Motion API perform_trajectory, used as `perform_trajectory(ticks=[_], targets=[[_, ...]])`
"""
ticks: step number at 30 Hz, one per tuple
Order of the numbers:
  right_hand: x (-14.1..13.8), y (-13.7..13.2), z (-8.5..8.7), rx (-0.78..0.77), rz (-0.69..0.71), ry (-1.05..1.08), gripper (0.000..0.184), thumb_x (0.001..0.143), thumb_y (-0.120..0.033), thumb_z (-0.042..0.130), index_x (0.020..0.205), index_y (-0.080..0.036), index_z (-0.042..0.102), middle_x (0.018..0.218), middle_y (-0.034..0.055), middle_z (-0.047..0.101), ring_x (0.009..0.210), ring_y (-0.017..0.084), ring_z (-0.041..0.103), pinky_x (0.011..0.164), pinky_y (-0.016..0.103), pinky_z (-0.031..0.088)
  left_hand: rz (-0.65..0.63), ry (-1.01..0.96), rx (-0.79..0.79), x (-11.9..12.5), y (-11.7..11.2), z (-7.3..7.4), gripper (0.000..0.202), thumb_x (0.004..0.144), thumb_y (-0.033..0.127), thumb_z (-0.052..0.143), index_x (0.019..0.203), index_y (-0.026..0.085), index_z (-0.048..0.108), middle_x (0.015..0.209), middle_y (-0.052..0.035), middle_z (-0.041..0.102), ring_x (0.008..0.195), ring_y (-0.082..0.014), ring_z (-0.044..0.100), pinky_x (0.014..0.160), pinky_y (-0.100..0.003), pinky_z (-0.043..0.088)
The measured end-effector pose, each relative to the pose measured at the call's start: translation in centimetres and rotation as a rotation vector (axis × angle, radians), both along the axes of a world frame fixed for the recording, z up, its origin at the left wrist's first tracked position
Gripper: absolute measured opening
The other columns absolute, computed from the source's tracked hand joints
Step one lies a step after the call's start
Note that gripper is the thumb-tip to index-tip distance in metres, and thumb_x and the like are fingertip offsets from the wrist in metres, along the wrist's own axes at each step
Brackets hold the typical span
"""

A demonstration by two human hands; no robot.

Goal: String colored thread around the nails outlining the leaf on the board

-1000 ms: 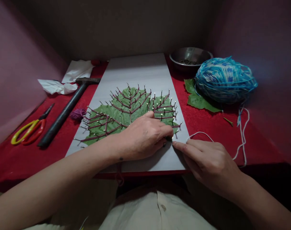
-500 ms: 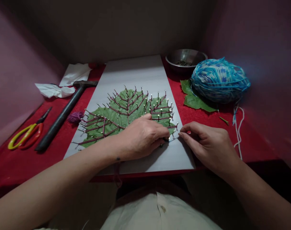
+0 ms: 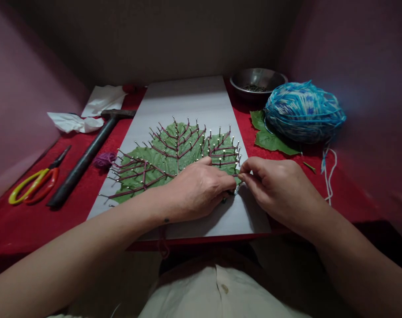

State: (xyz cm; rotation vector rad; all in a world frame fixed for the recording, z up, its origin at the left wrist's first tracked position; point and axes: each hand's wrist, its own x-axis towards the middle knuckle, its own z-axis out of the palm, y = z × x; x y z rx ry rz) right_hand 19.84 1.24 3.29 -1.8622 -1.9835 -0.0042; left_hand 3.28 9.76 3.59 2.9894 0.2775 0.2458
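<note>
A green leaf lies on a white board, ringed and crossed by several nails strung with purple yarn. My left hand rests on the leaf's near right part, fingers closed in a pinch at its lower right edge. My right hand meets it there, thumb and forefinger pinched at the same nails. What the fingertips hold is too small to make out. A white-blue yarn strand trails from the blue yarn ball toward my right hand.
Red cloth covers the table. At the left lie yellow-red scissors, a black hammer, a small purple yarn wad and crumpled white paper. A metal bowl and a second leaf sit at the back right.
My right hand has moved up and left from the board's near right corner to meet my left fingertips at the leaf's edge. The left hand stayed put.
</note>
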Motion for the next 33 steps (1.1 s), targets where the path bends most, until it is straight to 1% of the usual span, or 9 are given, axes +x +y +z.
perform_trajectory(ticks=[2,4,8,11,15,19,24,28,33], targets=[[-0.4,-0.1,0.0,0.010,0.012,-0.060,0.012,0.080,-0.019,0.052,0.072,-0.016,0.060,0.057,0.0031,0.061,0.050,0.014,0.052,0.048,0.026,0.027,-0.002,-0.005,0.008,0.0,0.0,0.0,0.015,0.084,0.015,0.047,0.078,0.018,0.061,0.067,0.0023,0.062,0.061,-0.0121,0.051,0.071,-0.029,0.030],[-0.6,-0.5,-0.5,0.089,0.044,-0.111,0.010,0.079,-0.016,0.052,0.072,-0.016,0.059,0.056,0.0029,0.060,0.049,0.014,0.051,0.047,0.027,0.026,-0.004,-0.010,0.011,0.0,0.0,0.0,0.015,0.084,0.014,0.047,0.076,0.018,0.060,0.067,0.0022,0.062,0.060,-0.0120,0.051,0.070,-0.029,0.030],[0.0,-1.9,-2.4,0.276,0.237,-0.150,0.020,0.082,-0.009,0.048,0.066,-0.015,0.057,0.055,0.0013,0.054,0.048,0.012,0.047,0.047,0.028,0.026,0.000,-0.006,0.011,0.0,-0.1,0.0,0.016,0.084,0.016,0.047,0.074,0.017,0.059,0.066,0.0019,0.062,0.060,-0.0119,0.050,0.070,-0.029,0.030],[1.0,-2.8,-3.6,0.321,0.255,-0.149,0.022,0.085,-0.011,0.048,0.069,-0.013,0.062,0.054,0.0005,0.051,0.048,0.012,0.045,0.049,0.028,0.030,0.001,0.008,0.005,0.0,0.0,-0.1,0.017,0.087,0.018,0.047,0.078,0.018,0.061,0.067,0.0019,0.063,0.061,-0.0121,0.050,0.072,-0.029,0.031],[2.0,-2.8,-3.7,0.217,0.203,0.042,0.019,0.087,-0.016,0.050,0.085,-0.012,0.068,0.059,0.0007,0.056,0.053,0.011,0.052,0.051,0.025,0.036,-0.001,0.012,0.000,0.0,0.0,-0.1,0.016,0.087,0.019,0.047,0.080,0.018,0.062,0.068,0.0020,0.063,0.062,-0.0127,0.052,0.073,-0.030,0.031],[2.1,-1.7,-2.8,0.009,0.050,0.470,0.012,0.082,-0.021,0.057,0.078,-0.018,0.069,0.067,-0.0006,0.066,0.060,0.010,0.059,0.057,0.021,0.042,-0.002,-0.007,-0.005,-0.1,-0.1,-0.1,0.014,0.086,0.017,0.048,0.090,0.016,0.062,0.072,0.0015,0.066,0.063,-0.0125,0.055,0.075,-0.030,0.032],[2.2,-0.7,-2.0,-0.211,-0.057,0.731,0.015,0.079,-0.029,0.059,0.073,-0.018,0.067,0.062,-0.0011,0.062,0.055,0.010,0.051,0.049,0.021,0.037,-0.028,-0.081,0.021,-0.3,0.0,-0.2,0.023,0.089,0.018,0.048,0.110,0.016,0.057,0.077,-0.0005,0.068,0.066,-0.0118,0.058,0.072,-0.028,0.033],[2.2,-0.4,-2.0,-0.245,-0.064,0.832,0.011,0.075,-0.026,0.060,0.072,-0.016,0.065,0.056,-0.0028,0.055,0.051,0.009,0.045,0.045,0.020,0.033,-0.054,-0.026,0.064,-0.4,0.0,0.0,0.028,0.091,0.018,0.044,0.114,0.016,0.058,0.074,-0.0019,0.067,0.064,-0.0122,0.057,0.071,-0.029,0.033],[2.0,-0.2,-1.9,-0.230,-0.062,0.727,0.012,0.075,-0.023,0.058,0.068,-0.016,0.064,0.054,-0.0024,0.055,0.050,0.009,0.045,0.047,0.021,0.032,-0.107,0.093,0.168,-0.3,0.1,0.5,0.031,0.093,0.021,0.038,0.119,0.017,0.056,0.072,-0.0027,0.063,0.065,-0.0143,0.055,0.071,-0.032,0.032]])
